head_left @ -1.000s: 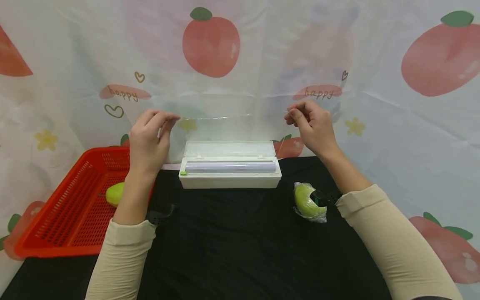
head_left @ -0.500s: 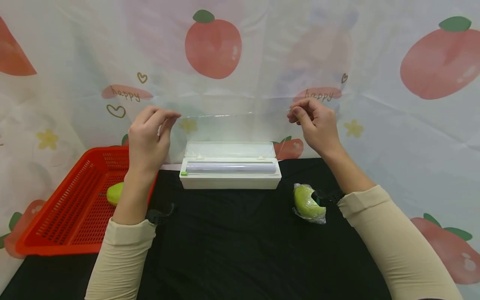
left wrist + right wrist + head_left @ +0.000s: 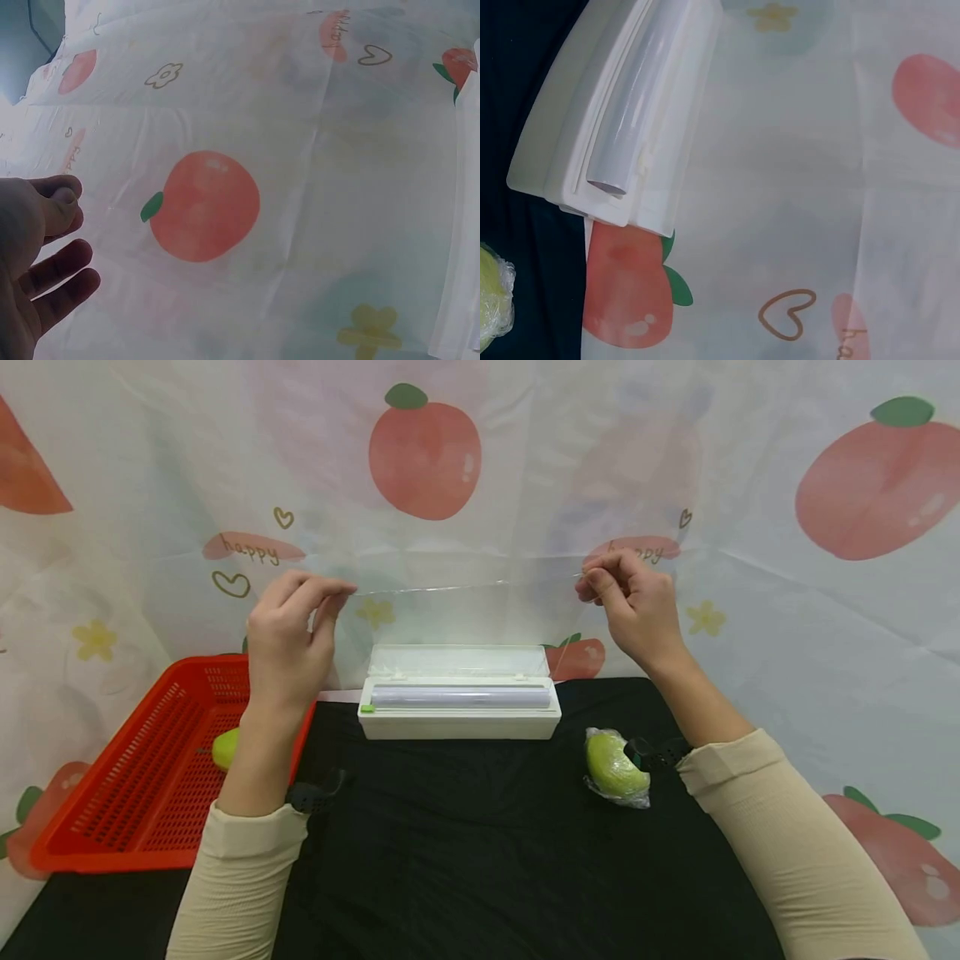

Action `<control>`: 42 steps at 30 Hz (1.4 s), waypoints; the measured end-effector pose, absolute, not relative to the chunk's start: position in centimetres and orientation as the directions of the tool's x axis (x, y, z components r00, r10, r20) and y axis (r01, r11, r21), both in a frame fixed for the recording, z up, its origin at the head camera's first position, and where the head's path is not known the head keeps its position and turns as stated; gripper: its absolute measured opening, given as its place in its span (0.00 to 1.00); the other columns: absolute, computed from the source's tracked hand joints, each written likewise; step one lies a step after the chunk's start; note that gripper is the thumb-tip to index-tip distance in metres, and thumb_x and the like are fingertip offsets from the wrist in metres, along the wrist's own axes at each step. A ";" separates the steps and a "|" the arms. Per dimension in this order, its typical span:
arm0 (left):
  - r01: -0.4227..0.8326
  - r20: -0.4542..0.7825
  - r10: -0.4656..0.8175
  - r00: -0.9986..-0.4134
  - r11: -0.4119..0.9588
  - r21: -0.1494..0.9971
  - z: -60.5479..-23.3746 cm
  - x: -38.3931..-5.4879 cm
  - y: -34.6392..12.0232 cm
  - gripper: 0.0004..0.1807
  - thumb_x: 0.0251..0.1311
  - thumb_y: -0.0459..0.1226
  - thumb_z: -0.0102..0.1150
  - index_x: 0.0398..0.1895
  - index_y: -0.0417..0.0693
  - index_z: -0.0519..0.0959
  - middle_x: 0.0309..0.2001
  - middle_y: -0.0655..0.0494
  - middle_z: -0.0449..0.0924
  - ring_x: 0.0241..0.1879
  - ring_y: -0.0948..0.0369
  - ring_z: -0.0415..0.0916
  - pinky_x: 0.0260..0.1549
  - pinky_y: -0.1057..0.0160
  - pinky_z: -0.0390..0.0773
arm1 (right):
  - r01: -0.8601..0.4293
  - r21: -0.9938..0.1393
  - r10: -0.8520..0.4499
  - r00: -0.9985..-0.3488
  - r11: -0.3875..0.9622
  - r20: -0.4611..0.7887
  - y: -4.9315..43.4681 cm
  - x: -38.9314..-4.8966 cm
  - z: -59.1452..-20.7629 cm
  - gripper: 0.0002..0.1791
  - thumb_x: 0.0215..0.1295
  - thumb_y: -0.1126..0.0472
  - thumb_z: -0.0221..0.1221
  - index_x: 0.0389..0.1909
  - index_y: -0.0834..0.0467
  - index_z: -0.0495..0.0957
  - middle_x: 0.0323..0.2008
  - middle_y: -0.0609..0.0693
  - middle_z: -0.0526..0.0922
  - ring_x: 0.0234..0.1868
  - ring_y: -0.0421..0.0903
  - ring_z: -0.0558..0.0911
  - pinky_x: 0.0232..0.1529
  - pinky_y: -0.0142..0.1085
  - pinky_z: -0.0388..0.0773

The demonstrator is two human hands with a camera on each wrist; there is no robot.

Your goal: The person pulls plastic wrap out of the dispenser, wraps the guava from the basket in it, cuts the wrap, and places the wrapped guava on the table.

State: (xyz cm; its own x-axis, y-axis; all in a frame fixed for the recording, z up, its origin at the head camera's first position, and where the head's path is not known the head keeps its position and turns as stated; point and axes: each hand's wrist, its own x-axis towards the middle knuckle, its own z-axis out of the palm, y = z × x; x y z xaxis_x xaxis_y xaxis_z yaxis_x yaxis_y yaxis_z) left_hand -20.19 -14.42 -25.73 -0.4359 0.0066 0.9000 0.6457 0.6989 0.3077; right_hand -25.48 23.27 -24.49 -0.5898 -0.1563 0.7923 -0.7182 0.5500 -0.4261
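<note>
A clear sheet of cling film [image 3: 435,589] spans the gap between my hands, its upper edge a thin shiny line in the head view. Thumb and fingertips of my left hand [image 3: 288,639] pinch one corner; in the left wrist view the other fingers of that hand [image 3: 52,247] are spread apart. My right hand [image 3: 637,610] pinches the opposite corner and is outside the right wrist view. Below the film stands a white dispenser box [image 3: 459,727] with its lid raised. Inside lies the film roll [image 3: 461,697], seen end-on in the right wrist view.
A film-wrapped green fruit [image 3: 613,767] lies on the black cloth [image 3: 465,860] beside the right wrist. At left, a red basket [image 3: 112,863] holds another green fruit [image 3: 224,748], partly behind the left forearm. A printed curtain [image 3: 525,468] hangs behind the box.
My left hand has shifted slightly left and the right hand slightly up, keeping hold of the cling film. Its upper edge now slants up toward the right. The box and fruit have stayed put.
</note>
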 end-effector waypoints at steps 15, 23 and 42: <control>0.670 0.926 0.034 -0.377 0.700 0.247 -24.5 -19.1 -14.3 0.11 0.68 0.38 0.58 0.42 0.42 0.87 0.39 0.46 0.83 0.41 0.51 0.77 0.43 0.57 0.73 | -0.755 -0.409 -0.148 -0.547 0.513 0.824 23.0 -24.7 -23.0 0.07 0.71 0.70 0.56 0.41 0.72 0.79 0.32 0.63 0.85 0.32 0.30 0.82 0.40 0.22 0.78; 0.667 0.934 0.015 -0.358 0.704 0.244 -23.9 -18.5 -14.1 0.12 0.68 0.39 0.58 0.42 0.42 0.87 0.38 0.45 0.82 0.41 0.50 0.75 0.43 0.57 0.71 | -0.760 -0.408 -0.145 -0.541 0.505 0.828 23.1 -24.5 -22.1 0.07 0.71 0.69 0.56 0.41 0.71 0.79 0.33 0.62 0.86 0.32 0.32 0.82 0.39 0.23 0.79; 0.707 0.961 -0.028 -0.275 0.672 0.222 -22.5 -16.8 -13.9 0.10 0.67 0.38 0.61 0.39 0.41 0.88 0.34 0.43 0.81 0.39 0.48 0.76 0.42 0.63 0.70 | -0.766 -0.431 -0.104 -0.536 0.478 0.838 22.8 -23.3 -20.5 0.09 0.71 0.68 0.57 0.43 0.72 0.79 0.32 0.57 0.87 0.33 0.38 0.84 0.40 0.25 0.80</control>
State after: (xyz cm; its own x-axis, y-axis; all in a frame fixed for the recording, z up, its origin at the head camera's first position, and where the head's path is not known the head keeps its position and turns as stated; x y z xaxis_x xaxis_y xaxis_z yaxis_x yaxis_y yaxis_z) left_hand -16.77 -13.88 -22.46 -0.2753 -0.0275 0.9610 0.7068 0.6718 0.2217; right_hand -23.35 22.83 -20.54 -0.5357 -0.1036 0.8380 -0.7658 0.4778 -0.4305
